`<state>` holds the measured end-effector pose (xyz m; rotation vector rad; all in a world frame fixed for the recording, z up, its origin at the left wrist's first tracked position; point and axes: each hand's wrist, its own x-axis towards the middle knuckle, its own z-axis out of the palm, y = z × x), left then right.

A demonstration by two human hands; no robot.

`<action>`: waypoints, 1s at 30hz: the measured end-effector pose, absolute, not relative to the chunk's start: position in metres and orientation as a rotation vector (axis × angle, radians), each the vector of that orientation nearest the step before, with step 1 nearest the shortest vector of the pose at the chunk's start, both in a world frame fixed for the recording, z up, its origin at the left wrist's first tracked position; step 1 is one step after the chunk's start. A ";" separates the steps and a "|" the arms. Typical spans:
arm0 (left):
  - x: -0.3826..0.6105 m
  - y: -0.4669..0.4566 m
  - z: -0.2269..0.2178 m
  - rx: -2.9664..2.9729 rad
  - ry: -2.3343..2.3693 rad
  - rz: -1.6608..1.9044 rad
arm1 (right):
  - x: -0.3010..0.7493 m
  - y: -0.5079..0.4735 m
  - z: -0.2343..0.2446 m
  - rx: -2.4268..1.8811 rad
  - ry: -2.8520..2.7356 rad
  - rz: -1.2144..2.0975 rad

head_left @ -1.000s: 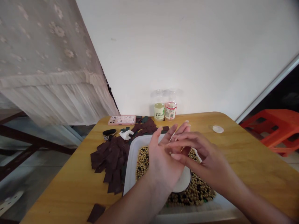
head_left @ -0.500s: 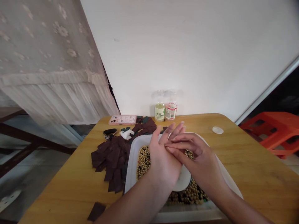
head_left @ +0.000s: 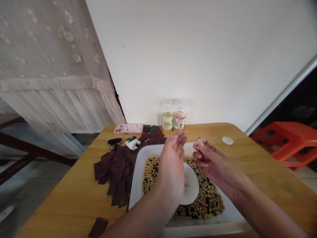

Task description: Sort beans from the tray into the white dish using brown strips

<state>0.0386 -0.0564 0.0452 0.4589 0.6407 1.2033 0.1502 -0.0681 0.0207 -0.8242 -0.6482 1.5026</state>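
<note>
My left hand (head_left: 172, 162) is tilted on edge above a small white bowl (head_left: 190, 186), fingers stretched out together, holding nothing I can see. My right hand (head_left: 213, 162) hovers just to its right, palm turned toward the left hand, fingers loosely curled and apart. The bowl sits among mixed yellow and dark beans (head_left: 151, 172) inside a white tray (head_left: 138, 185) on the wooden table (head_left: 272, 172). A few small specks lie in the bowl.
Dark brown and green paper pieces (head_left: 116, 168) are scattered left of the tray. A pink phone (head_left: 128, 128), a black key fob (head_left: 115, 141), crumpled white paper (head_left: 132, 144), two small bottles (head_left: 173, 119) and a white lid (head_left: 227, 140) lie toward the back. An orange stool (head_left: 289, 140) stands right.
My right fingers were rubbing across my left palm; now the hands have separated. The left hand has turned on edge over the bowl, which is uncovered.
</note>
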 end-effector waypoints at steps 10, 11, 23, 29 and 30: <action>-0.004 -0.055 0.072 1.877 0.921 1.182 | 0.155 -0.065 0.004 -0.943 -0.718 1.524; -0.007 -0.052 0.071 1.986 0.952 1.102 | 0.155 -0.065 0.004 -0.939 -0.725 1.531; -0.013 -0.044 0.065 2.296 1.011 1.027 | 0.142 -0.072 0.000 -0.881 -0.716 1.755; -0.016 -0.045 0.065 2.468 1.056 0.940 | 0.148 -0.071 -0.004 -0.911 -0.845 1.805; -0.016 -0.046 0.065 2.479 1.055 0.937 | 0.149 -0.071 -0.004 -0.920 -0.855 1.806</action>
